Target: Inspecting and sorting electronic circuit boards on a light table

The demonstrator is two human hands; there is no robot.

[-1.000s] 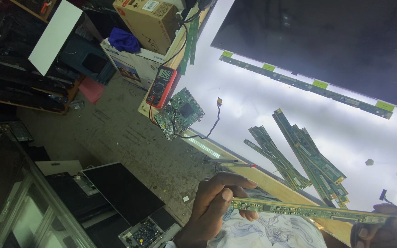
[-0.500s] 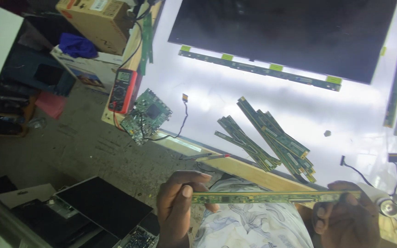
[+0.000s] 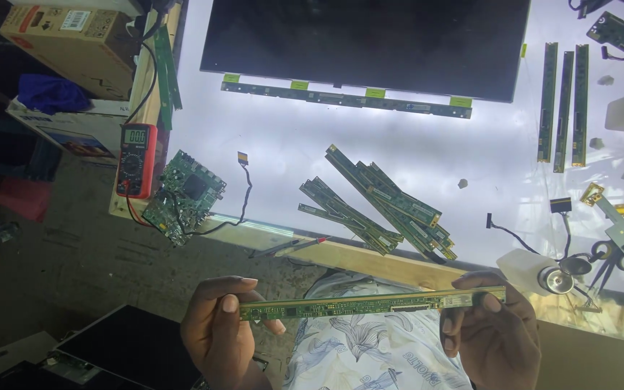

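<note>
Hands at circuit strip ends, clear of table edge

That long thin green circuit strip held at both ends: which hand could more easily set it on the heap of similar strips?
Probably the right hand: it grips the long thin green circuit strip at the end lying nearer the heap of green strips; the left hand sits further off.
</note>
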